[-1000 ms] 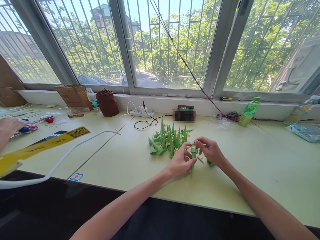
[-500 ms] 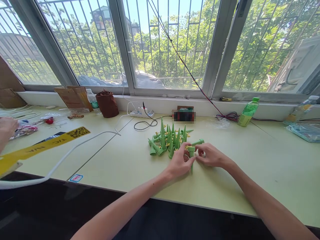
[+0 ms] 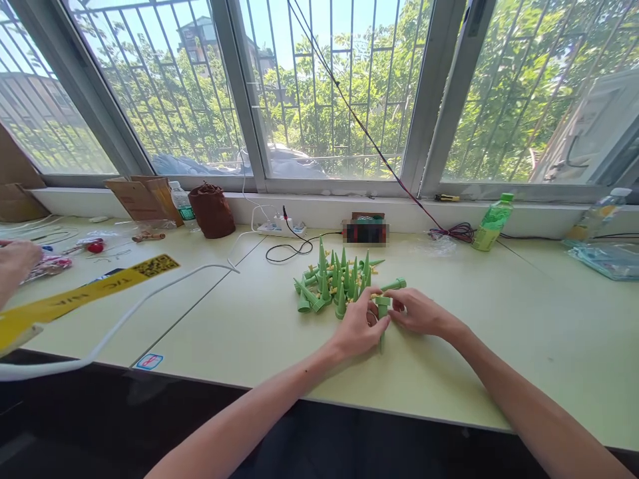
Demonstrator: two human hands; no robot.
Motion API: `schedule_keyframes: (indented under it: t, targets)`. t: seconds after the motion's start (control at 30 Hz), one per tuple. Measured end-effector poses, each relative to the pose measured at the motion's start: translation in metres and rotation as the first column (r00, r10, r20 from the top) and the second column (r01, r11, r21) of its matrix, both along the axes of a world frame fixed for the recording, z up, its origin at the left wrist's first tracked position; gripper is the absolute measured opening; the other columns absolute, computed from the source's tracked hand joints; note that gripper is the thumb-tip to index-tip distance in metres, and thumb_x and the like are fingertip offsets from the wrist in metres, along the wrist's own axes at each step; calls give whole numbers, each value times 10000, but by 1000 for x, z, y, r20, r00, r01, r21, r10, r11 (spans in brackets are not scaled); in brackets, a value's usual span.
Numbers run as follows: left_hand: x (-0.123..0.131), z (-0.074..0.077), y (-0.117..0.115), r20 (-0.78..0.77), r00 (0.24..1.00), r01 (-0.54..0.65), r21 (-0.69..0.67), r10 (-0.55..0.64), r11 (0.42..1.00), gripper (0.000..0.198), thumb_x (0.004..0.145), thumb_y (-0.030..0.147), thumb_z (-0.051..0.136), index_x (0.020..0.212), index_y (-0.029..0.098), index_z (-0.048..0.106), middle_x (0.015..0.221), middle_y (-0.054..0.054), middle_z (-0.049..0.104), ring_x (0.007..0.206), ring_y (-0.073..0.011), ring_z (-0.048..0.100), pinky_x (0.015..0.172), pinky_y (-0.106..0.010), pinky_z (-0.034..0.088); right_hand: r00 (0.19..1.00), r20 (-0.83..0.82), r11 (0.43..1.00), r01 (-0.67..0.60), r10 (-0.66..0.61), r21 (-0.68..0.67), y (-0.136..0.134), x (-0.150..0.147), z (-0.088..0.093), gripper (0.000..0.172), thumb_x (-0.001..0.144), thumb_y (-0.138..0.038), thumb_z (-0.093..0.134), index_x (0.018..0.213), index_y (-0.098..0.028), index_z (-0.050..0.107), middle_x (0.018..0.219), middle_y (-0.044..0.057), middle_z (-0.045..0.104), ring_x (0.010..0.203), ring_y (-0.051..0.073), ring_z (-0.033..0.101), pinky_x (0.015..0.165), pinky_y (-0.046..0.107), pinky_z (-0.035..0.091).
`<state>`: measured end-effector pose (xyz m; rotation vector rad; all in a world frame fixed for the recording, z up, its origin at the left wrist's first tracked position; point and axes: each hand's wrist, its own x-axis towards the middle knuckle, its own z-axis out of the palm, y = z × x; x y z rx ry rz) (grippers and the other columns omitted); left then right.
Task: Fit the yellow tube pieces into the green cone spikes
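My left hand [image 3: 360, 324] is closed round a green plastic watering spike [image 3: 383, 307], holding it upright with its wide cap at the top and its point toward the tabletop. At the spike's cap are the bent fingertips of my right hand [image 3: 418, 311], pinched against its right side; a small yellow part shows there, partly hidden by the fingers. Just beyond my hands lies a pile of similar green spikes [image 3: 324, 286] with small yellow pieces, some standing point up, others on their sides. Another spike [image 3: 397, 284] lies behind my right fingers.
A yellow tag [image 3: 100, 293] and white cable [image 3: 164, 287] hang close at left. Beyond it, another person's hand [image 3: 20, 263] is over small items. Along the window stand a brown pot [image 3: 212, 211], a power strip [image 3: 282, 228] and a green bottle [image 3: 493, 223].
The spike has dipped slightly in my left hand, and my right fingertips have shifted a little at its cap. At far left, the other person's hand has moved slightly right.
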<state>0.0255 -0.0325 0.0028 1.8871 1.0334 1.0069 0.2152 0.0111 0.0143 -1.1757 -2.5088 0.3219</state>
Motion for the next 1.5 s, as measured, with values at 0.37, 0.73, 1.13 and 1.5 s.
schedule_keyframes:
  t: [0.37,0.73,1.13,1.5]
  targets:
    - [0,-1,2,-46,999,-10,56,13,998,425,840,259,561,1239,187,432,658,69,494,491,-74,494,509,-184,362,999,-19,999,-46,47,21,-1,-3,1,117,771,-152,524,826,-179,624,669,11,653,579,137,531,572,242,345]
    - [0,-2,3,-78,997,-20,81,27,997,380,845,265,552,1206,181,467,654,63,504,506,-77,486,498,-178,350,996,-67,999,-53,53,10,5,-6,-6,198,716,-96,531,858,-173,646,665,4,630,576,128,496,571,232,348]
    - [1,-6,6,-83,996,-27,95,35,995,377,838,246,543,1200,175,468,669,65,488,509,-65,465,499,-169,345,964,-264,991,-8,43,133,13,-9,-11,222,886,-103,456,899,-160,670,824,70,627,781,178,565,725,291,440]
    - [3,-6,6,-38,996,-69,156,76,985,354,823,219,543,1166,185,463,663,74,468,487,-62,462,523,-180,377,834,-544,918,140,93,372,10,-27,-13,219,999,-234,402,991,-203,619,929,80,580,852,182,580,777,314,490]
